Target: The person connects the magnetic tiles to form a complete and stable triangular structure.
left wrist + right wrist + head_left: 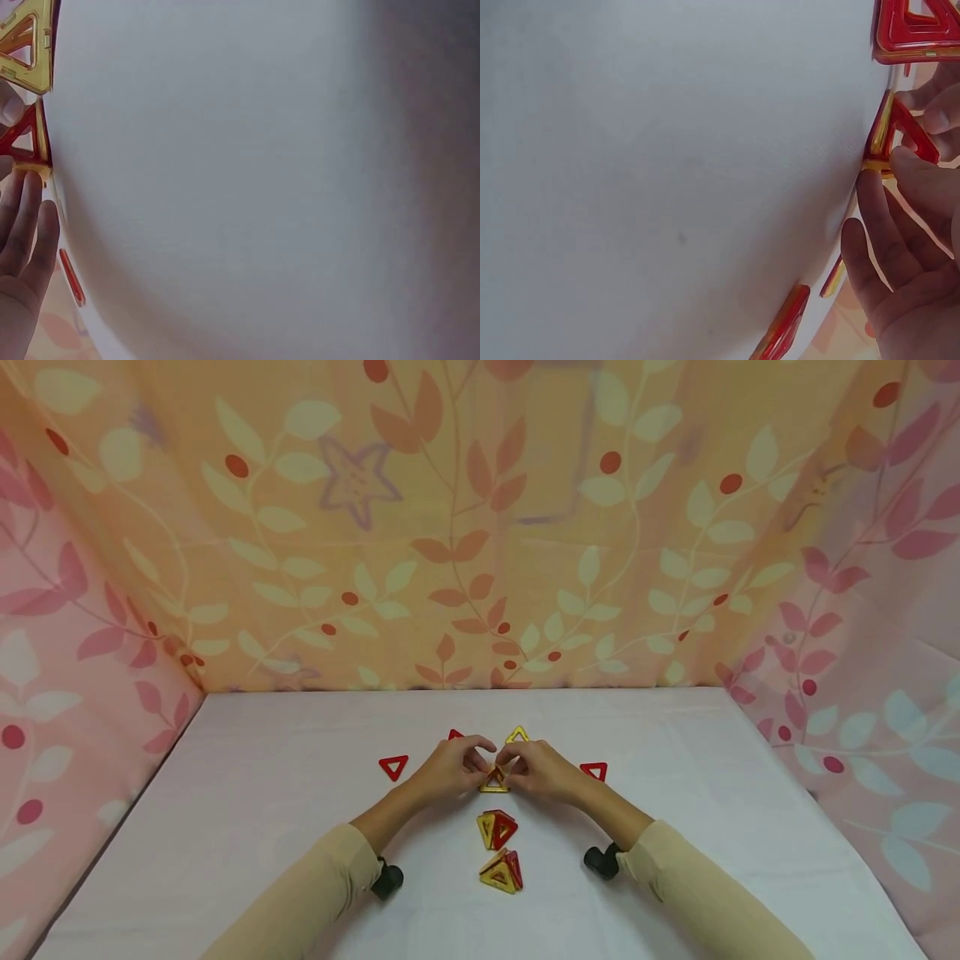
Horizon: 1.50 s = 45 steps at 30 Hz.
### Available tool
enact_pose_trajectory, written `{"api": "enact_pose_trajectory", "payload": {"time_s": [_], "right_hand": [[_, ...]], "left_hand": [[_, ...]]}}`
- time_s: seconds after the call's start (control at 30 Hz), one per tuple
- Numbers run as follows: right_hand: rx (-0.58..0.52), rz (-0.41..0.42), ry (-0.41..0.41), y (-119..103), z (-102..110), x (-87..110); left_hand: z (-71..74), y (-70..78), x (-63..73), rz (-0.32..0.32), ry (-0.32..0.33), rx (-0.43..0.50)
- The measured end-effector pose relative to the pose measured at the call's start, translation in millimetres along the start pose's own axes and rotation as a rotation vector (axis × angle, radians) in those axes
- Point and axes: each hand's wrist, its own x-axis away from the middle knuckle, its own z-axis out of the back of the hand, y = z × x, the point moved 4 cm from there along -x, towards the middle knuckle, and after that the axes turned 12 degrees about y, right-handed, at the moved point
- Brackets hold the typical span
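Between my two hands stands a small pyramid of triangular magnetic tiles (494, 790), a yellow face towards me. My left hand (454, 768) pinches it from the left, and my right hand (542, 770) grips it from the right. A red tile face (28, 156) shows by the left fingers in the left wrist view. The right wrist view shows a red tile (917, 136) and a yellow one (881, 131) joined at the right fingertips. Nearer to me sit two red and yellow tile pyramids, one (487, 829) behind the other (497, 880).
Loose triangular tiles lie around the hands: a red one (393, 760) at left, a partly hidden red one (454, 733) and a yellow one (512, 734) behind, another red one (593, 766) at right. A patterned curtain (480, 568) walls the white table (262, 827).
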Motion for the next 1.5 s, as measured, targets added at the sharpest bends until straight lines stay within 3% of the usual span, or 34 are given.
{"api": "enact_pose_trajectory", "payload": {"time_s": [0.23, 0.37, 0.7, 1.13, 1.5], "right_hand": [[0.019, 0.086, 0.005, -1, 1, -1.6], [0.038, 0.122, 0.019, -1, 1, -2.7], [0.066, 0.102, 0.037, 1, 1, -1.4], [0.057, 0.11, 0.046, 3, 2, -1.0], [0.08, 0.062, 0.048, 12, 23, 4.7]], "left_hand": [[1.4, -2.0, -1.7, -0.014, 0.035, -0.031], [-1.0, -3.0, -2.8, -0.007, 0.022, -0.019], [-5.3, -2.3, -3.4, -0.002, -0.01, -0.038], [-0.6, -4.0, -1.3, 0.01, 0.014, -0.048], [0.8, -7.7, -1.5, 0.013, 0.018, -0.044]]}}
